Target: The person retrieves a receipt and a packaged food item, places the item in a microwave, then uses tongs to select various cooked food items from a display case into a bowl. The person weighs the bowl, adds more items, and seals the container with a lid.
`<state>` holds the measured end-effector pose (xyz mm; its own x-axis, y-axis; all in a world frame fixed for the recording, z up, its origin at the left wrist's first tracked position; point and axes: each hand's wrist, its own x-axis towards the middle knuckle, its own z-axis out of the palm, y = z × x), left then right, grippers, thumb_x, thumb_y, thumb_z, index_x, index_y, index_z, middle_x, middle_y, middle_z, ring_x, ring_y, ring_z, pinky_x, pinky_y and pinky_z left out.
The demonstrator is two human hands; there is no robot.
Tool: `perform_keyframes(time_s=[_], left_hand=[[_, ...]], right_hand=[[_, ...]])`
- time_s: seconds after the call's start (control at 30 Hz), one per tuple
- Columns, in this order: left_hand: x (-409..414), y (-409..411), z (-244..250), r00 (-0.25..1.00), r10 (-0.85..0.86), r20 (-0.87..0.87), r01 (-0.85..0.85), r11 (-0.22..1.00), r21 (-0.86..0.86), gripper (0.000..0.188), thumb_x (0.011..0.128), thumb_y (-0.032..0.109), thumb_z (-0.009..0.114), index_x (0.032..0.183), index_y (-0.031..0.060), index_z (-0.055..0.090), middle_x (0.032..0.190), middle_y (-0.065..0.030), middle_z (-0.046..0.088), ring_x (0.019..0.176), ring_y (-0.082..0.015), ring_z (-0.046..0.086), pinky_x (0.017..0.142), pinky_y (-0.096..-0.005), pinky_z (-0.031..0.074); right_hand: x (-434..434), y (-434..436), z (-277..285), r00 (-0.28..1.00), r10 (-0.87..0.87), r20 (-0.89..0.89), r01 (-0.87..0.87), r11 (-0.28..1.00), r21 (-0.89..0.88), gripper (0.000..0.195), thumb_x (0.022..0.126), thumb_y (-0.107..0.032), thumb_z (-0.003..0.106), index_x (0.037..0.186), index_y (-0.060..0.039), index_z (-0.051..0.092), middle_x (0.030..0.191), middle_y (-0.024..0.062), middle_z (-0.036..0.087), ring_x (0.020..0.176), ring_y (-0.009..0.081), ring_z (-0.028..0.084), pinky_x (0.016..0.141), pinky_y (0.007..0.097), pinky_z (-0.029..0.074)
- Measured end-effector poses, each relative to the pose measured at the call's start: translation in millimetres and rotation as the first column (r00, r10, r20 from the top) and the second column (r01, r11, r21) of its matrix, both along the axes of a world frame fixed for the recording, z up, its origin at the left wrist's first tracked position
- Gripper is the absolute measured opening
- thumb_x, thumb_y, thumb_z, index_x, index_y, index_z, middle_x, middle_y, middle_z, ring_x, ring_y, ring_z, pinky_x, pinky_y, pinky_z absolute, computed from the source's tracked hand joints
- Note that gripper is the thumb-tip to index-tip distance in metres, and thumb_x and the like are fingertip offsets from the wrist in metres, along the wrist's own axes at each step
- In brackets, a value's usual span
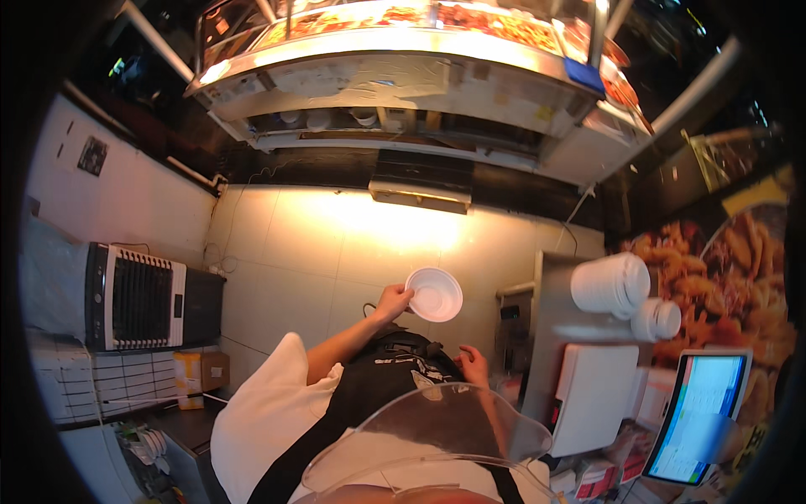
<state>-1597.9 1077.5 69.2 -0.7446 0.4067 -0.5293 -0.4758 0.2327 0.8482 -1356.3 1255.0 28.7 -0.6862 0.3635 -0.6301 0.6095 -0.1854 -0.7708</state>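
My left hand [395, 302] grips the rim of a round white bowl [434, 294], held out over the tiled floor. The bowl looks empty, with its opening facing the camera. My right hand [471, 364] is beside the black apron [403, 359], its fingers apart and nothing seen in it. A clear plastic face shield [459, 409] covers part of the lower view and the right forearm. To the right, stacks of white bowls [604, 283] and smaller white tubs [656, 319] lie on a metal counter.
Ahead stands a lit food display [378, 44] with a shelf below. An air cooler [141, 297] is at the left. A white box-like case [595, 398] and a lit screen [698, 416] are on the right. Cardboard boxes [214, 370] sit at lower left. A step-like box [420, 194] lies ahead.
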Motion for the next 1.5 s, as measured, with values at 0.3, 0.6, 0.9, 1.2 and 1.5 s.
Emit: perform_keyframes(time_s=[0.3, 0.6, 0.9, 1.2, 1.5], left_hand=[[-185.7, -171.2, -12.4, 0.897, 0.431, 0.097, -0.440, 0.892, 0.100, 0.021, 0.089, 0.018, 0.057, 0.079, 0.0000, 0.065, 0.070, -0.0060, 0.063, 0.058, -0.0139, 0.059, 0.054, -0.0285, 0.048], [-378.3, -229.9, 0.3, 0.682, 0.611, 0.402, -0.731, 0.581, 0.358, 0.037, 0.089, 0.022, 0.048, 0.118, -0.0013, 0.052, 0.109, -0.0148, 0.060, 0.101, -0.0260, 0.060, 0.089, -0.0393, 0.049], [-589.5, -292.6, 100.0, 0.680, 0.694, 0.237, -0.702, 0.525, 0.481, 0.054, 0.091, 0.035, 0.042, 0.127, -0.0045, 0.047, 0.122, -0.0197, 0.057, 0.111, -0.0294, 0.057, 0.098, -0.0389, 0.044], [-825.4, -417.1, 130.3, 0.782, 0.618, 0.079, -0.498, 0.545, 0.675, 0.063, 0.094, 0.046, 0.031, 0.131, -0.0032, 0.046, 0.121, -0.0186, 0.059, 0.110, -0.0276, 0.059, 0.096, -0.0385, 0.046], [-978.0, -508.5, 130.7, 0.838, 0.514, 0.185, -0.478, 0.525, 0.704, 0.059, 0.092, 0.037, 0.037, 0.135, -0.0035, 0.038, 0.132, -0.0197, 0.049, 0.122, -0.0288, 0.048, 0.104, -0.0387, 0.037]], right_hand=[[-301.8, -117.5, 21.8, 0.877, 0.473, -0.081, -0.447, 0.867, 0.220, 0.027, 0.090, -0.015, 0.055, 0.114, -0.0034, 0.062, 0.086, 0.0097, 0.069, 0.071, 0.0151, 0.064, 0.063, 0.0279, 0.052], [-589.3, -127.7, 54.2, 0.765, 0.637, -0.097, -0.506, 0.688, 0.521, 0.027, 0.083, -0.021, 0.059, 0.106, -0.0068, 0.066, 0.083, 0.0175, 0.068, 0.076, 0.0295, 0.067, 0.073, 0.0375, 0.053], [-937.9, -219.8, 180.8, 0.440, 0.852, -0.284, -0.559, 0.507, 0.656, 0.026, 0.088, -0.017, 0.058, 0.111, -0.0042, 0.061, 0.087, 0.0177, 0.068, 0.080, 0.0294, 0.067, 0.074, 0.0352, 0.052], [-1227.7, -362.3, 269.3, 0.234, 0.938, -0.257, -0.078, 0.282, 0.956, 0.027, 0.084, -0.014, 0.061, 0.110, -0.0063, 0.060, 0.103, 0.0135, 0.059, 0.083, 0.0320, 0.064, 0.071, 0.0421, 0.053], [-1498.9, -580.7, 295.8, 0.238, 0.970, 0.045, 0.198, -0.093, 0.976, 0.034, 0.082, -0.012, 0.052, 0.114, -0.0033, 0.054, 0.136, 0.0193, 0.044, 0.088, 0.0318, 0.062, 0.069, 0.0418, 0.053]])
